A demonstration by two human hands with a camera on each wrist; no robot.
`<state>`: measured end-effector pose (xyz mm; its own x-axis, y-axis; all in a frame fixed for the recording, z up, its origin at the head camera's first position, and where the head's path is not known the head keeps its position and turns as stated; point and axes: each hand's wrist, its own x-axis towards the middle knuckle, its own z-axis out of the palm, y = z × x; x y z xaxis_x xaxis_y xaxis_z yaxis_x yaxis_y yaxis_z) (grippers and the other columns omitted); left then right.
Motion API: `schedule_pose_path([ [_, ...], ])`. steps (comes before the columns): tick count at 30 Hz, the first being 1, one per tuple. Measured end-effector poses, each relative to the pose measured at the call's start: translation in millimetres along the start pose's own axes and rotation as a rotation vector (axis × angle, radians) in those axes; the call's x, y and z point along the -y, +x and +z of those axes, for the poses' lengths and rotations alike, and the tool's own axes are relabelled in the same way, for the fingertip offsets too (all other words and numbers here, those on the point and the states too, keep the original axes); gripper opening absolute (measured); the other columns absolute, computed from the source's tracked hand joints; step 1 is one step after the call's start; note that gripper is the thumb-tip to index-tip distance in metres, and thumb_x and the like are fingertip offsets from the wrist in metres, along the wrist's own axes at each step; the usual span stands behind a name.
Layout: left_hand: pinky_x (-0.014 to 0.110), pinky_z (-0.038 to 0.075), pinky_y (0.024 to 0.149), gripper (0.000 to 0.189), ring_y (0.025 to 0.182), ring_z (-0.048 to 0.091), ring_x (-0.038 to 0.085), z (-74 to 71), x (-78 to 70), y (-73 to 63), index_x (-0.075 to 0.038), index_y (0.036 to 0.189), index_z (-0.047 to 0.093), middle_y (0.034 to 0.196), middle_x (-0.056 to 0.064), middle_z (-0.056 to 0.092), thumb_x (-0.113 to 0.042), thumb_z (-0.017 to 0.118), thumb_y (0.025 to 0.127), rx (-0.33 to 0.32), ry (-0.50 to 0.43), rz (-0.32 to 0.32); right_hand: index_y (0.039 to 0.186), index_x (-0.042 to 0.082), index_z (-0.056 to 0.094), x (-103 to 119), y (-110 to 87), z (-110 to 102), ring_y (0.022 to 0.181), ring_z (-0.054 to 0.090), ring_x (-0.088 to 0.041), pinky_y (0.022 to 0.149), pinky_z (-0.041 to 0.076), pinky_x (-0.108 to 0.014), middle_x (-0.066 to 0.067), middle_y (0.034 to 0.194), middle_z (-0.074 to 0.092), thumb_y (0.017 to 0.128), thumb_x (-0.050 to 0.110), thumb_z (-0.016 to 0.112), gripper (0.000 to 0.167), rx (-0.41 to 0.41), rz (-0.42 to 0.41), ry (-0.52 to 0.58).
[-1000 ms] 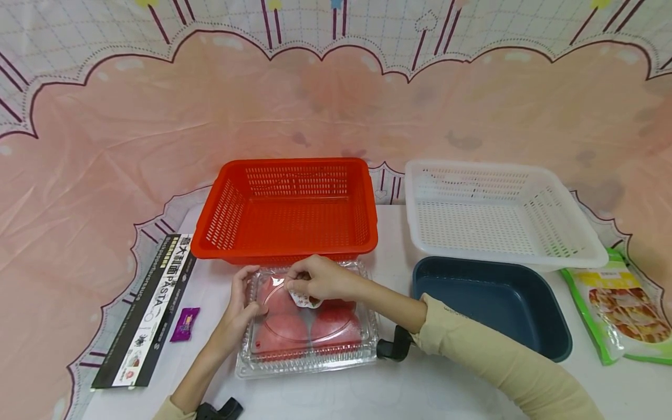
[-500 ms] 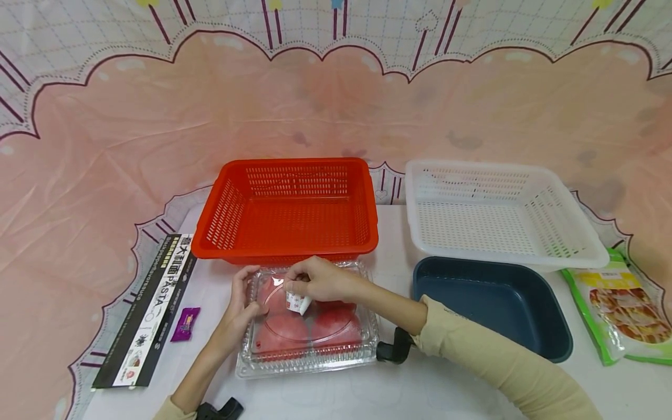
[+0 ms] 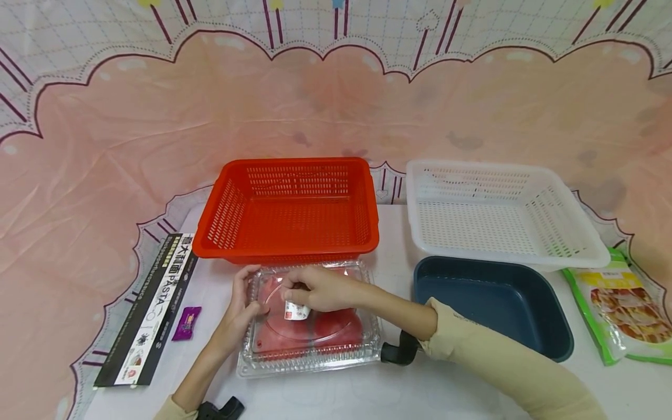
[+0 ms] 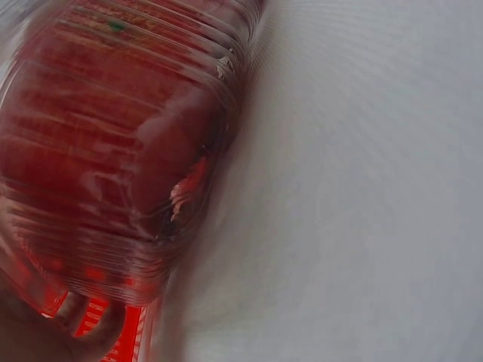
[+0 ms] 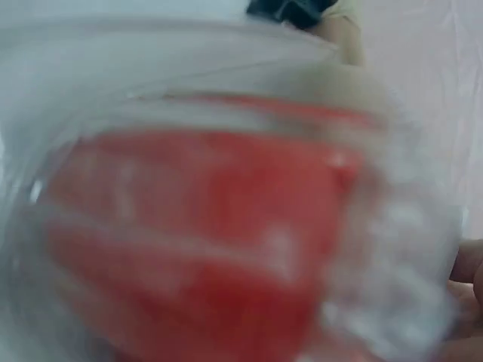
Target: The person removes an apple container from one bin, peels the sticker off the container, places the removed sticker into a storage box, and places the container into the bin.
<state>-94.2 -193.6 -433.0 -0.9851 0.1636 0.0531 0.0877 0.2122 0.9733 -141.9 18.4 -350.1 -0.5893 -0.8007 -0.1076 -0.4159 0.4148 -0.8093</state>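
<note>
A clear plastic clamshell box [image 3: 310,363] lies in front of the red basket in the head view. Inside are several large red round fruits [image 3: 338,328]; the left wrist view shows the red skin [image 4: 90,128] close up through the ribbed plastic. My left hand [image 3: 233,324] grips the box's left side, thumb on the lid and fingers toward the far corner. Above the lid, my right hand [image 3: 322,290] pinches a white printed label [image 3: 297,311] between curled fingers and thumb. Part of the label is hidden by those fingers. The right wrist view is blurred.
A red basket [image 3: 286,255] stands right behind the box, a white basket [image 3: 504,256] at back right. Right of the box are a dark blue tray [image 3: 488,315] and a green food bag [image 3: 625,309]. A black pasta box [image 3: 152,315] and purple packet [image 3: 186,324] lie left.
My right hand has shifted slightly nearer to me and right, over the lid. The label has gone from crumpled to flatter, with its print showing. My left hand stays in place.
</note>
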Motion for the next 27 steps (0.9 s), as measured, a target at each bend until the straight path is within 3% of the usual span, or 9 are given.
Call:
schedule_pose_path([
  [6, 0.063, 0.014, 0.111, 0.070, 0.132, 0.020, 0.023, 0.2, -0.7, 0.2, -0.007, 0.142, 0.016, 0.146, 0.013, 0.020, -0.001, 0.045, 0.079, 0.003, -0.014, -0.005, 0.096, 0.008, 0.060, 5.2, -26.3, -15.1, 0.070, 0.046, -0.005, 0.065, 0.041, -0.015, 0.003, 0.076, 0.050, 0.097, 0.017, 0.056, 0.009, 0.008, -0.047, -0.040],
  [15, 0.064, 0.011, 0.112, 0.071, 0.134, 0.018, 0.027, -0.1, 2.0, 0.8, -0.007, 0.142, 0.016, 0.146, 0.013, 0.020, 0.000, 0.046, 0.078, 0.001, -0.020, -0.008, 0.100, 0.009, 0.059, -20.3, -78.3, -42.6, 0.082, 0.052, -0.011, 0.072, 0.048, -0.020, -0.001, 0.085, 0.054, 0.096, 0.017, 0.057, 0.009, -0.019, -0.109, 0.008],
  [22, 0.068, 0.004, 0.113, 0.071, 0.139, 0.013, 0.033, -0.8, 1.8, 0.8, -0.008, 0.142, 0.016, 0.149, 0.014, 0.016, -0.002, 0.046, 0.079, 0.009, -0.032, -0.011, 0.098, 0.011, 0.058, -46.2, -119.6, -58.7, 0.077, 0.053, -0.010, 0.067, 0.048, -0.021, 0.001, 0.082, 0.054, 0.096, 0.018, 0.058, 0.008, -0.073, 0.018, 0.050],
  [27, 0.066, 0.007, 0.113, 0.071, 0.136, 0.016, 0.028, -0.6, 2.5, 0.7, -0.007, 0.143, 0.016, 0.148, 0.014, 0.017, -0.001, 0.046, 0.078, 0.006, -0.029, -0.008, 0.098, 0.009, 0.060, -69.9, -146.1, -68.1, 0.074, 0.054, -0.007, 0.065, 0.048, -0.020, 0.002, 0.081, 0.057, 0.096, 0.018, 0.058, 0.010, -0.090, 0.036, 0.013],
])
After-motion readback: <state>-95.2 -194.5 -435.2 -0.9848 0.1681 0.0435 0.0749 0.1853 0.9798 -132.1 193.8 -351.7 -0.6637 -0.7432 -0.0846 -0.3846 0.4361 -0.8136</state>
